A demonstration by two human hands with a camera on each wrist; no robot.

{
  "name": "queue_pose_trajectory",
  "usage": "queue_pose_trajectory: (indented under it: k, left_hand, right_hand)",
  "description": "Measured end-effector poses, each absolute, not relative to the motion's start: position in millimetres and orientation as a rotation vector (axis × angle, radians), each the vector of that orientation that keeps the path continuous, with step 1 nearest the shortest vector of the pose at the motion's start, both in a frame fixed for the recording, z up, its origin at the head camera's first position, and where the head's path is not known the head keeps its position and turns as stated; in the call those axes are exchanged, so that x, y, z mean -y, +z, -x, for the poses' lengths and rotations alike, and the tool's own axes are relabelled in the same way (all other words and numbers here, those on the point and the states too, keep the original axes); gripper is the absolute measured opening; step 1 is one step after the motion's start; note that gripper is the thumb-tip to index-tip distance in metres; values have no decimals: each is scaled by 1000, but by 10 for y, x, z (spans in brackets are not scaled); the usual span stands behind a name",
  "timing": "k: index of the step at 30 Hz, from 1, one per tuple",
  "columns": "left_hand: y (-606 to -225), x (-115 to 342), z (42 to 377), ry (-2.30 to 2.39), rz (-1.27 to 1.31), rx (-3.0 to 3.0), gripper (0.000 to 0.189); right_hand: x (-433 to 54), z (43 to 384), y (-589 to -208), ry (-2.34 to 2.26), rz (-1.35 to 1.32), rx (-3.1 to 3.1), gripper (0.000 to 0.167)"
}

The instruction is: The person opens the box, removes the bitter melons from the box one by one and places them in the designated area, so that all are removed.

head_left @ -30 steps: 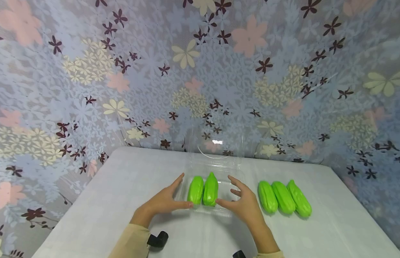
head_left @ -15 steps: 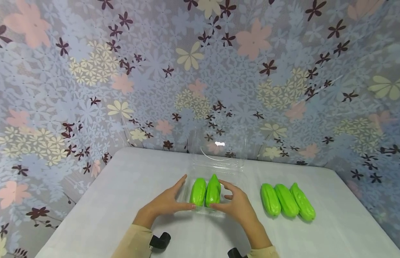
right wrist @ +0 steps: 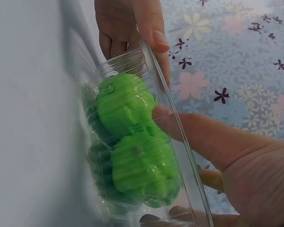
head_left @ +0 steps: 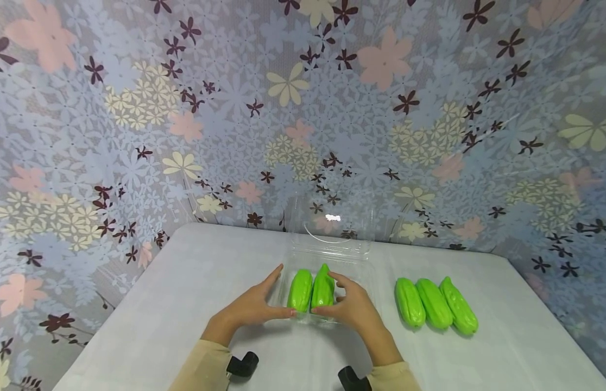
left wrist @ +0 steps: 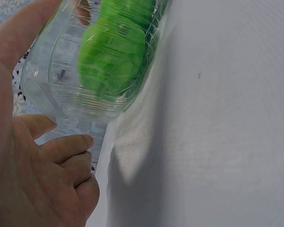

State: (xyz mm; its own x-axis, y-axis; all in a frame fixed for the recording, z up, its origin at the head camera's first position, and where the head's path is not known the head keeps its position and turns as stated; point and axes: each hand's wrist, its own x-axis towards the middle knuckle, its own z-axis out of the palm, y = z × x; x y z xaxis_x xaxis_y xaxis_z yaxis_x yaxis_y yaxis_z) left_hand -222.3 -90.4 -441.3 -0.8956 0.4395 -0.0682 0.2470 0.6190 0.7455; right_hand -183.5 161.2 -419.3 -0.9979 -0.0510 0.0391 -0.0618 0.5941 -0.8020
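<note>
In the head view a clear plastic clamshell container [left wrist: 42, 90] stands on the table, its lid [head_left: 354, 247] raised at the back. Two bright green, long, ridged vegetables lie side by side inside: a blunt left one [head_left: 300, 291] and a right one [head_left: 323, 288] with a pointed tip. My left hand [head_left: 249, 304] holds the container's left side, thumb at the front rim and index finger along the side. Reaching over the rim, my right hand [head_left: 354, 305] has thumb and index finger at the right vegetable's near and far ends. The right wrist view shows this thumb touching near the vegetables.
Three similar green vegetables, left [head_left: 410, 302], middle [head_left: 434, 304] and right [head_left: 458, 306], lie in a row to the right of the container. A white cloth [head_left: 210, 255] covers the table. Behind it hangs a floral fabric [head_left: 225, 136].
My right hand has moved left from beside the right vegetable to its two ends. The left hand keeps its hold on the container. The head view has shifted slightly.
</note>
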Motion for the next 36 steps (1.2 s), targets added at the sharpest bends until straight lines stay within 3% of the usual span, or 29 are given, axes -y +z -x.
queue_pose_trajectory:
  k: [36]
  left_hand:
    - [-4417, 909, 2239, 1137, -535, -2595, 116]
  right_hand:
    - [-1452, 1921, -4240, 1185, -18, 2840, 81]
